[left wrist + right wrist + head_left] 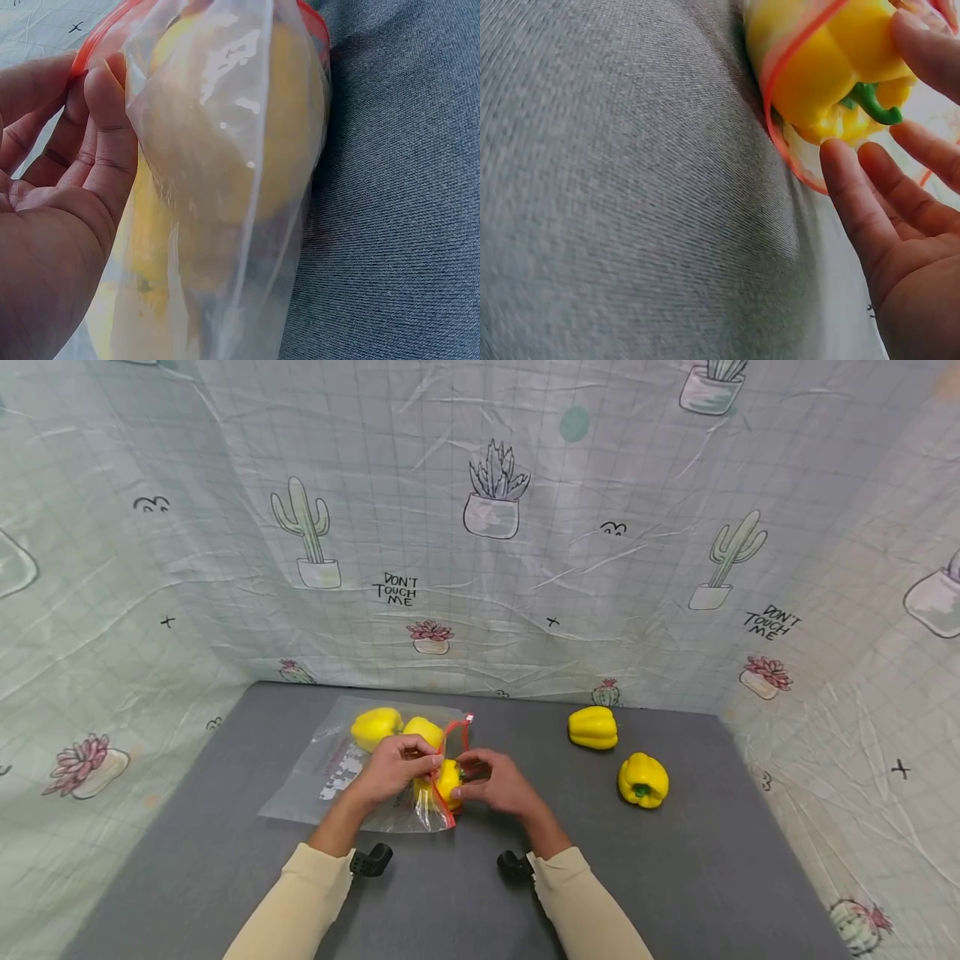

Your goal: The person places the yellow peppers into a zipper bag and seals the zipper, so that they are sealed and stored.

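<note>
A clear plastic bag with a red zip edge lies on the table, its mouth facing right. Two yellow bell peppers are inside toward the back. Another yellow bell pepper sits just inside the mouth, its green stem pointing outward. My left hand pinches the red edge between thumb and fingers, as the left wrist view also shows. At the mouth, my right hand has its fingers spread and loosely extended beside the stem end, with the thumb at the pepper's side.
On the grey table to the right stand two more yellow bell peppers, one farther back and one nearer. A curtain printed with cacti surrounds the back and sides. Each wrist wears a black camera.
</note>
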Motion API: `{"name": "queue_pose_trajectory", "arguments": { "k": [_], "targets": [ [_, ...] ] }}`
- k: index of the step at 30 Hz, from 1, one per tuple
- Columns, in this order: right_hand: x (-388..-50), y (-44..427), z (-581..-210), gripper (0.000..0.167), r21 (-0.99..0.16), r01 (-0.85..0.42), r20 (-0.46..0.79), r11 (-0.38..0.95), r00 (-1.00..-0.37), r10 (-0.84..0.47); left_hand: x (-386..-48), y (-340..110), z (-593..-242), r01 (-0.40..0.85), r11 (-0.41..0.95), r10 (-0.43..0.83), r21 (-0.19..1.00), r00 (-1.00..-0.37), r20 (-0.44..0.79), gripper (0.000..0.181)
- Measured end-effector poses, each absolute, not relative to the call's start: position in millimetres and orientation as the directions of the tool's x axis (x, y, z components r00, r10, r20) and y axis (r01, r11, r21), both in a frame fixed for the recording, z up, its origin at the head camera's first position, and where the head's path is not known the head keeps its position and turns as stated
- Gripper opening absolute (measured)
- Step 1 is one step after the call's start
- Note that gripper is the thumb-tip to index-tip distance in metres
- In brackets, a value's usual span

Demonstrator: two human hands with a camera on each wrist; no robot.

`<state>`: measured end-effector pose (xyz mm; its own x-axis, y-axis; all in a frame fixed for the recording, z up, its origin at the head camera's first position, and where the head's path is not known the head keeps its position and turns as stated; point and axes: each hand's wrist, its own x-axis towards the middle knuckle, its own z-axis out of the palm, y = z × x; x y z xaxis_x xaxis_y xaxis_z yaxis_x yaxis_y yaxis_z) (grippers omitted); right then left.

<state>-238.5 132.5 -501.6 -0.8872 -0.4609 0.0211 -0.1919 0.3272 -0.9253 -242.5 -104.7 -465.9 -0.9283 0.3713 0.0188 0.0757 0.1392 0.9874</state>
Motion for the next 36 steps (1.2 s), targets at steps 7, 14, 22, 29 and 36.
{"name": "queue_pose_trajectory", "arguments": {
  "k": [7, 14, 22, 29, 36],
  "targets": [
    [-238, 122, -502, 0.042, -0.92, -0.228, 0.059, 0.318, -0.884, -0.463, -244, -105, -465, 0.067, 0.115, 0.382, 0.991, -0.924, 0.018, 0.022],
    [-237, 114, -502, 0.04, -0.907, -0.276, 0.083, 0.319, -0.858, -0.506, -242, -107, -464, 0.074, 0.104, 0.377, 0.992, -0.926, 0.03, 0.023],
    [-238, 110, -501, 0.038, -0.89, -0.261, 0.061, 0.373, -0.881, -0.468, -243, -105, -462, 0.066, 0.089, 0.366, 0.994, -0.93, 0.029, 0.024],
    [-237, 106, -502, 0.038, -0.885, -0.244, 0.051, 0.397, -0.898, -0.437, -245, -104, -463, 0.063, 0.101, 0.367, 0.993, -0.93, 0.022, 0.024],
    [-237, 101, -503, 0.031, -0.879, -0.259, 0.071, 0.4, -0.901, -0.428, -246, -104, -464, 0.081, 0.106, 0.367, 0.991, -0.929, 0.037, 0.023]
  ]
}}
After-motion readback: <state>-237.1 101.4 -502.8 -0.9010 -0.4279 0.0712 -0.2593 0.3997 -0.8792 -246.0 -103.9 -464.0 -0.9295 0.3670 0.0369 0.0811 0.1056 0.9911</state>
